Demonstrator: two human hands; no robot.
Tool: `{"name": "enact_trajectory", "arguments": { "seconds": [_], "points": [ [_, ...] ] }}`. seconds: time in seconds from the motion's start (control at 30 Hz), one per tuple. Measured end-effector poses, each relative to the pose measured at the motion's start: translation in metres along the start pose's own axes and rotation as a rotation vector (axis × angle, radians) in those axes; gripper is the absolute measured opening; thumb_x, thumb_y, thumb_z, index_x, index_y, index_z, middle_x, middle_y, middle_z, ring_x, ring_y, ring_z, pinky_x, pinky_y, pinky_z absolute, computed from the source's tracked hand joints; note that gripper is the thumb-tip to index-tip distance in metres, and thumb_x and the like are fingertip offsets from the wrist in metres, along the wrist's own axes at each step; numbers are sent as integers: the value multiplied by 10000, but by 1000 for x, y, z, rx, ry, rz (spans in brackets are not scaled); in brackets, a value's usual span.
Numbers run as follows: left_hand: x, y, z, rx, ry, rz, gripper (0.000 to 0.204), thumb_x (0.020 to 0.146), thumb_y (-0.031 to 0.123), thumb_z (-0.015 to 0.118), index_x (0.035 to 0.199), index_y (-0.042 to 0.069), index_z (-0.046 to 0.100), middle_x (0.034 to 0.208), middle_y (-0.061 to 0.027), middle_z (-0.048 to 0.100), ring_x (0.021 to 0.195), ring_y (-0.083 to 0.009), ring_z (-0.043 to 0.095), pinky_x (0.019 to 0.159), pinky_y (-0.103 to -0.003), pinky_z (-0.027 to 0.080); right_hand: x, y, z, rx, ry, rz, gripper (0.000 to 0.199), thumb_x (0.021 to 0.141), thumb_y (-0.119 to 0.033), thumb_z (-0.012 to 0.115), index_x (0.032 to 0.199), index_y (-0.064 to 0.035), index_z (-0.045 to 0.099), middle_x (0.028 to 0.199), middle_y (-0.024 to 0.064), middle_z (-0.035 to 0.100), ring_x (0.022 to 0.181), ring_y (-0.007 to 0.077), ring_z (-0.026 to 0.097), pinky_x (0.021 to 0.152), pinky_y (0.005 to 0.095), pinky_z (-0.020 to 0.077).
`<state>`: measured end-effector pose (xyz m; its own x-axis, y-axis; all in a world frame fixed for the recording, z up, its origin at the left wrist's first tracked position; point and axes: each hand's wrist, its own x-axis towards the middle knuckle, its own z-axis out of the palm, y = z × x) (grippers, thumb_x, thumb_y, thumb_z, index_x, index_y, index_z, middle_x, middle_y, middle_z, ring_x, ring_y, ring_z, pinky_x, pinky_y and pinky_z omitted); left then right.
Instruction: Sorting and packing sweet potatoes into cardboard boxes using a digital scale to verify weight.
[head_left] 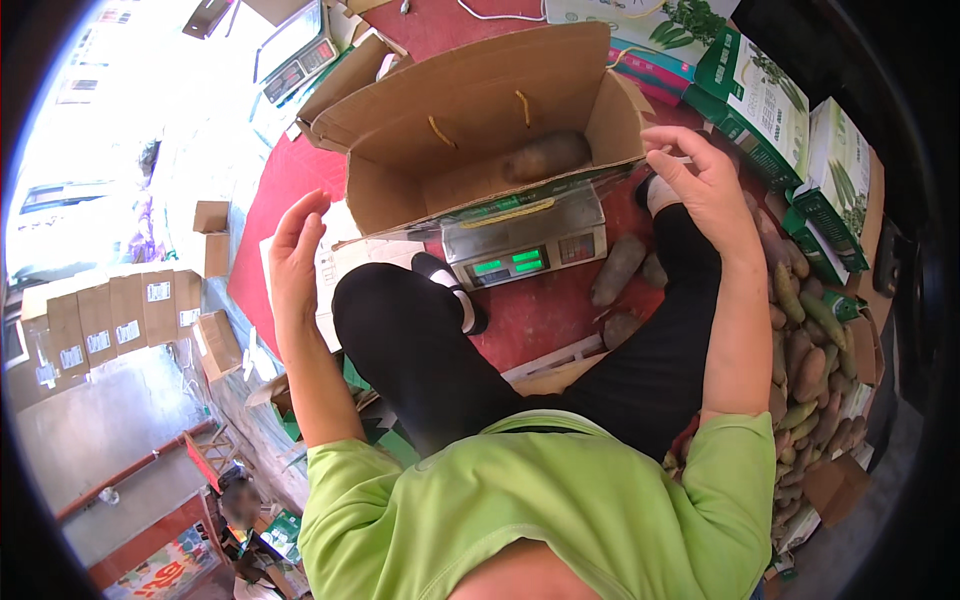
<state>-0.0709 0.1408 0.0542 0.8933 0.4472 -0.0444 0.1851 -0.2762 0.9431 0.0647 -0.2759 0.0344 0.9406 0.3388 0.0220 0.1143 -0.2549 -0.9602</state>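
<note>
An open cardboard box (400, 190) with yellow cord handles sits on a digital scale (525, 235) with a lit green display. Inside the box, toward its right end, lies one thick, brownish, long vegetable (547, 156). My left hand (297, 240) is held off the box's left end, fingers loosely bent and apart, with nothing in it. At the right front corner of the box is my right hand (700, 175). Its thumb and forefinger are apart near the cardboard edge; whether they touch it I cannot tell.
Long brown vegetables (618, 270) lie on the red floor between my legs. A heap of brown and greenish vegetables (810, 360) is at my right. Printed green-white cartons (755, 100) stand at the far right. Another scale (295, 60) is at the far left, folded cardboard boxes (125, 310) at the left.
</note>
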Motion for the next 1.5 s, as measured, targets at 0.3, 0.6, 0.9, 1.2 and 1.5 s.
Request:
{"name": "enact_trajectory", "arguments": {
  "seconds": [0.3, 0.6, 0.9, 1.2, 1.5],
  "points": [
    [157, -104, -25, 1315, 16, 116, 633, 746, 347, 726, 1293, 114, 510, 1183, -163, 593, 1164, -306, 516, 976, -442, 392, 5, -9, -4, -138, -40, -9, 171, 858, -151, 633, 973, -24, 630, 866, 4, 559, 784, 75, 519, 690, 230, 417],
    [337, -181, -33, 968, 112, -253, 506, 870, 389, 525, 991, -90, 636, 997, -297, 634, 1005, -423, 599, 898, -449, 459, 28, -24, -1, -323, -169, -41, 434, 768, -388, 688, 908, 14, 602, 942, 114, 600, 912, 254, 558, 830, 339, 419],
    [378, -220, -14, 981, 136, -417, 348, 821, 239, 569, 985, -53, 664, 1037, -210, 664, 980, -327, 641, 822, -419, 486, 45, -29, 6, -308, -156, 155, 632, 737, -601, 647, 896, 11, 627, 940, 122, 610, 892, 249, 548, 799, 340, 419],
    [369, -248, -24, 1055, -4, -244, 476, 878, 425, 547, 1048, -4, 667, 1055, -224, 648, 1009, -350, 618, 900, -417, 456, 46, -30, 10, -311, -155, 139, 642, 755, -591, 636, 951, 20, 617, 926, 118, 598, 883, 238, 547, 795, 326, 417],
    [311, -221, -5, 1063, -236, -27, 438, 903, 441, 439, 1017, 101, 690, 985, -209, 654, 963, -388, 608, 869, -468, 459, 26, -25, 3, -320, -121, 60, 524, 823, -441, 644, 1067, 19, 589, 936, 100, 589, 911, 216, 562, 844, 319, 422]
  ]
}}
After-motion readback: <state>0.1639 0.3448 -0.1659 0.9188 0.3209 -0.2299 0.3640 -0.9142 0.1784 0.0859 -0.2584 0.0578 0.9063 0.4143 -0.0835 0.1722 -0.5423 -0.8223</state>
